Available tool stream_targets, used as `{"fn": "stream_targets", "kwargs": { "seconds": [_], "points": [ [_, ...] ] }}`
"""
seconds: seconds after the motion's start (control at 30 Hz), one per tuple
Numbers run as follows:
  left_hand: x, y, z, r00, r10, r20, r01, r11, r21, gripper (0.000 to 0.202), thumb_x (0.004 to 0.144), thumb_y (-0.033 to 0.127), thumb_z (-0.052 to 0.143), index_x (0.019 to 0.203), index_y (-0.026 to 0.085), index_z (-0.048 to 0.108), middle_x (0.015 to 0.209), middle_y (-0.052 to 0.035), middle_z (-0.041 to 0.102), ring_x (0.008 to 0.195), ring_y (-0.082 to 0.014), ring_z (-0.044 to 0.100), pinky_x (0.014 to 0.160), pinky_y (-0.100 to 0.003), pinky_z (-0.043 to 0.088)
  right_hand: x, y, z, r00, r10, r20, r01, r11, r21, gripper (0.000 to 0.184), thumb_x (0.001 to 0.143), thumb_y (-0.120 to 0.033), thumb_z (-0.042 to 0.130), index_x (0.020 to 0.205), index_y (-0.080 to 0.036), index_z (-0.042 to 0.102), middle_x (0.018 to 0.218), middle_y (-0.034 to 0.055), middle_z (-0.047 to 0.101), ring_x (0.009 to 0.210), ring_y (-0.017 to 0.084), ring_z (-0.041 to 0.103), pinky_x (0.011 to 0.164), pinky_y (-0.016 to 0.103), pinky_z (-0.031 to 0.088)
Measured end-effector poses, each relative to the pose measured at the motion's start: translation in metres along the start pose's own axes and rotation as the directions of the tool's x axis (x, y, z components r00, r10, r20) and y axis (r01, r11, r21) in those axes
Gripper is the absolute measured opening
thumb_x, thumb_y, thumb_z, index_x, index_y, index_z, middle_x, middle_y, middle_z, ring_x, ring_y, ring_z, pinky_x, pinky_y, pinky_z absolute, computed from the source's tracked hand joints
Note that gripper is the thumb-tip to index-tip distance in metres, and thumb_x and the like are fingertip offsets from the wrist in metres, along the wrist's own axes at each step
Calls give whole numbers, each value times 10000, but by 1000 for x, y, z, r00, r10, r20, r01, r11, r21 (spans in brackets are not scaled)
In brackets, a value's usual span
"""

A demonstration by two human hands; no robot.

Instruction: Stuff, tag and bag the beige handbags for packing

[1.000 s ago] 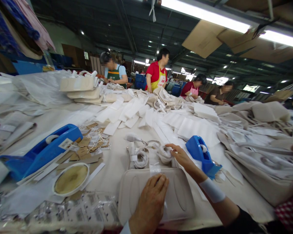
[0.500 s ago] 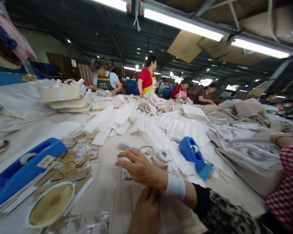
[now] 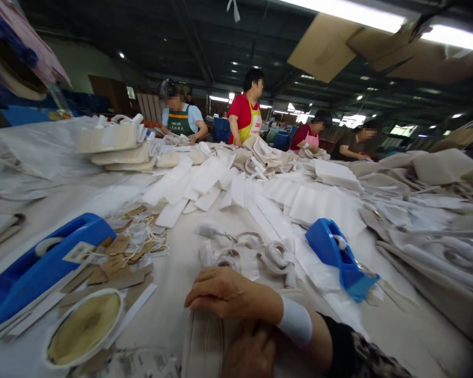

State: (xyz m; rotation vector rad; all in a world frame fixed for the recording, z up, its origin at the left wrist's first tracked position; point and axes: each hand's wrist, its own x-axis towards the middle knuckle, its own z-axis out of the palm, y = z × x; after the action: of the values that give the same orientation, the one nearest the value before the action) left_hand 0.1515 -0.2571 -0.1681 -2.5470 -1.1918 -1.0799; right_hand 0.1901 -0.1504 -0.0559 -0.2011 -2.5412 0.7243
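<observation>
A beige fabric bag (image 3: pixel 203 344) with stitched seams lies flat at the bottom centre, partly covered by my hands. My right hand (image 3: pixel 230 294), with a white band at the wrist, reaches in from the right; its fingers are closed over the bag's far edge. Just below, my left hand (image 3: pixel 252 352) rests on the bag with bent fingers, partly hidden under my right forearm and a little blurred. Coiled off-white straps (image 3: pixel 278 257) lie beyond the right hand.
Blue tape dispensers (image 3: pixel 51 262) (image 3: pixel 337 257) stand left and right. A round tub (image 3: pixel 84 328), cardboard tags (image 3: pixel 118 257) and a clear plastic packet (image 3: pixel 142 362) lie at left. White foam strips (image 3: pixel 205 184) and stacked beige bags (image 3: pixel 106 142) fill the back. Several co-workers (image 3: pixel 246 113) stand behind.
My right hand has come down and nearer, its spread fingers now closed over the bag's edge. My left hand has shifted slightly right. The co-worker's checked sleeve at right has left the view.
</observation>
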Motion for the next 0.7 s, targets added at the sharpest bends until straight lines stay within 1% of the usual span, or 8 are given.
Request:
{"fn": "stream_targets", "kwargs": {
  "seconds": [0.17, 0.3, 0.4, 0.47, 0.53, 0.6, 0.67, 0.7],
  "points": [
    [7, 11, -10, 996, -37, 82, 41, 998, -43, 133, 896, 234, 516, 909, 169, 631, 824, -38, 642, 879, -207, 585, 782, -321, 517, -10, -5, 1, 996, 74, -47, -64, 980, 190, 246, 997, -270, 450, 974, -165, 670, 905, 58, 681, 876, 152, 599, 849, 295, 479],
    [13, 10, -18, 997, 12, 75, -9, 999, -47, 142, 906, 272, 567, 874, 146, 625, 857, -24, 660, 860, -182, 595, 813, -306, 509, -13, 4, 4, 973, 137, -185, -120, 987, 103, 214, 987, -188, 441, 1026, -200, 651, 981, 63, 676, 940, 176, 591, 881, 359, 452],
    [8, 1, -42, 999, 19, -31, -24, 983, -184, 169, 955, 278, 515, 899, 160, 623, 868, -6, 674, 838, -122, 601, 783, -219, 487, -15, 8, 5, 984, 80, -158, -90, 995, -54, 224, 979, -161, 431, 1065, -213, 631, 1018, 60, 685, 1034, 201, 574, 931, 410, 409],
    [-3, -7, -72, 980, -151, -132, 108, 951, -289, 159, 972, 223, 466, 979, 167, 614, 896, -18, 674, 866, -107, 600, 782, -192, 472, -16, 8, 7, 993, 54, -108, -69, 987, -143, 229, 981, -172, 428, 1106, -214, 616, 1049, 58, 684, 1098, 210, 557, 996, 443, 365],
    [-17, -15, -104, 898, -426, -113, 376, 874, -309, 225, 939, 128, 428, 1091, 165, 589, 950, -61, 653, 896, -143, 593, 800, -239, 485, -17, 6, 10, 998, 53, -43, -60, 980, -191, 245, 997, -229, 414, 1165, -210, 590, 1086, 63, 675, 1129, 212, 548, 1069, 476, 301],
    [-32, -24, -129, 741, -670, -34, 620, 703, -348, 298, 904, 100, 428, 1165, 174, 549, 1002, -78, 629, 899, -158, 598, 799, -265, 501, -17, 2, 15, 997, 67, 49, -56, 979, -197, 295, 1010, -321, 388, 1217, -197, 558, 1097, 74, 664, 1103, 211, 562, 1115, 494, 245],
    [-44, -29, -141, 619, -777, 117, 741, 527, -417, 339, 863, 110, 481, 1190, 184, 527, 987, -62, 624, 840, -152, 608, 761, -261, 516, -15, -2, 19, 989, 77, 127, -54, 982, -179, 327, 1011, -373, 368, 1210, -189, 551, 1059, 75, 660, 1038, 207, 584, 1131, 499, 218],
    [-47, -30, -143, 582, -787, 207, 768, 448, -457, 360, 840, 118, 514, 1193, 187, 524, 975, -51, 628, 815, -148, 611, 748, -258, 521, -15, -3, 21, 985, 86, 149, -60, 984, -169, 313, 1012, -365, 364, 1185, -188, 556, 1028, 69, 659, 1003, 201, 591, 1132, 497, 212]
  ]
}}
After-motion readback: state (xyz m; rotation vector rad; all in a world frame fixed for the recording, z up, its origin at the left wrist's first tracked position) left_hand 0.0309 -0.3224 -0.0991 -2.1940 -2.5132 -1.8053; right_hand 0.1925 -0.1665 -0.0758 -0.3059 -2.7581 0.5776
